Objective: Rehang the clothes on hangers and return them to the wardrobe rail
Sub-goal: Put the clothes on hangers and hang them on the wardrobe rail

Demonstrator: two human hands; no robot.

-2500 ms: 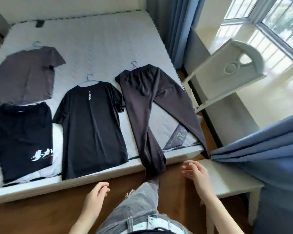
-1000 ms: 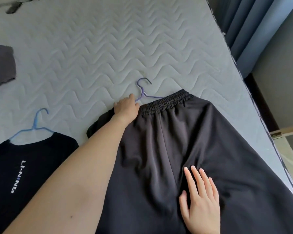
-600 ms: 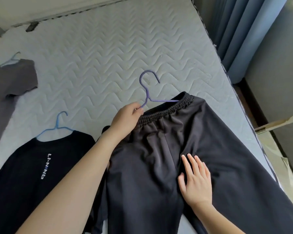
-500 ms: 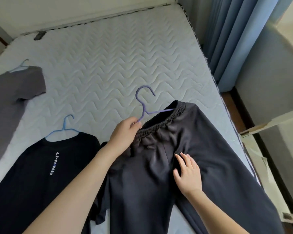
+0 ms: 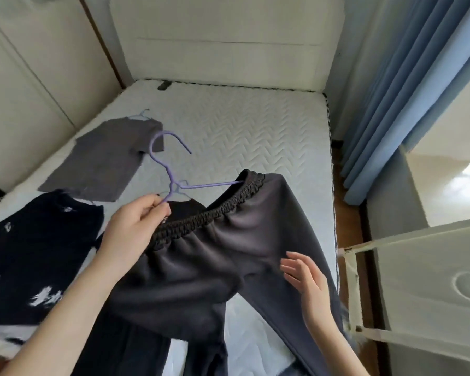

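Note:
Dark grey trousers (image 5: pixel 217 256) with an elastic waistband hang from a purple hanger (image 5: pixel 168 169), lifted off the white mattress (image 5: pixel 255 137). My left hand (image 5: pixel 136 226) pinches the hanger just below its hook, at the left end of the waistband. My right hand (image 5: pixel 307 278) is open beside the right trouser leg, its fingertips at the cloth. The trouser legs trail down onto the bed.
A grey T-shirt (image 5: pixel 103 164) on a pale hanger lies further back on the mattress. Black T-shirts (image 5: pixel 36 251) lie at the left. Blue curtains (image 5: pixel 407 85) hang at the right. A white furniture piece (image 5: pixel 423 289) stands close at the right. White wardrobe panels (image 5: pixel 38 63) rise at the left.
My left hand has lifted the hanger and waistband up off the mattress. My right hand has come off the trousers' middle and moved right. The view has tilted up toward the headboard.

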